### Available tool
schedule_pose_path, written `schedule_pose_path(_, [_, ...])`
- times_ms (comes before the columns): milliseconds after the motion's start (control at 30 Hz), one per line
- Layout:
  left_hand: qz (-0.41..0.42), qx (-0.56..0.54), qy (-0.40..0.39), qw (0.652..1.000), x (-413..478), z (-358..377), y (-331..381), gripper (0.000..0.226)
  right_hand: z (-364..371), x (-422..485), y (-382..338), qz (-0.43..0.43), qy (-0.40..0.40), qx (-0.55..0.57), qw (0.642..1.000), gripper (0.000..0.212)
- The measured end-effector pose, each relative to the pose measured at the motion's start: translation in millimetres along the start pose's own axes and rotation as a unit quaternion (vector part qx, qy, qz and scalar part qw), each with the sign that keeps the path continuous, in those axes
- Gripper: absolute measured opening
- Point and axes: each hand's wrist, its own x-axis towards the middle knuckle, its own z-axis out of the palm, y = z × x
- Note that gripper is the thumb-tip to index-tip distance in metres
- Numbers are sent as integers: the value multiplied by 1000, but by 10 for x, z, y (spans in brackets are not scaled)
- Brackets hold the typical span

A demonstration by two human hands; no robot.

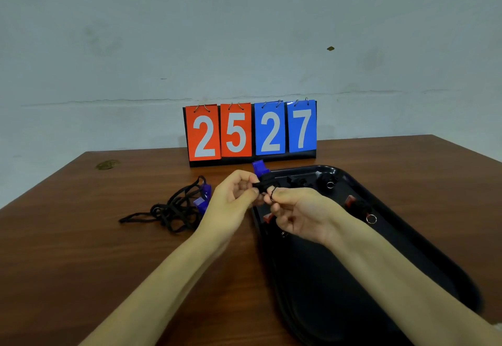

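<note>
Blue plastic whistle (260, 168), held up in air, squarish end poking up + away past fingertips, lower part hidden. Black cord (267, 183) attached, wound into tight small bundle just under whistle, lying crosswise btwn both hands. Small metal ring (272, 196) at bundle's R end, only partly seen. Pinched on L side by left hand (233, 193) w/ thumb + forefinger; gripped on R side by right hand (298, 212), fingertip at ring. Raised over far L edge of black tray (407, 239).

A scoreboard (235, 133) reading 25 27 stands on the wooden table (81, 237).
</note>
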Motion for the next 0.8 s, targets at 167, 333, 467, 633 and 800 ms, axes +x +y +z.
schedule_pose_path(167, [-67,-165,26,984,13,43,8,28,23,-11,7,8,6,31,999,14])
schedule_pose_path(333, [-101,-224,30,969,47,90,15,32,-40,-65,-97,111,-69,257,958,12])
schedule_pose_path(467, [-71,-227,6,971,77,39,162,28,-43,-90,-145,97,-94,278,951,12])
schedule_pose_path(633, [-37,-177,-6,983,-6,-1,161,20,-83,-175,-205,-62,-7,-25,998,11])
schedule_pose_path(800, [-15,-36,-43,998,-162,218,79,24,-140,-599,106,-179,150,-288,929,17])
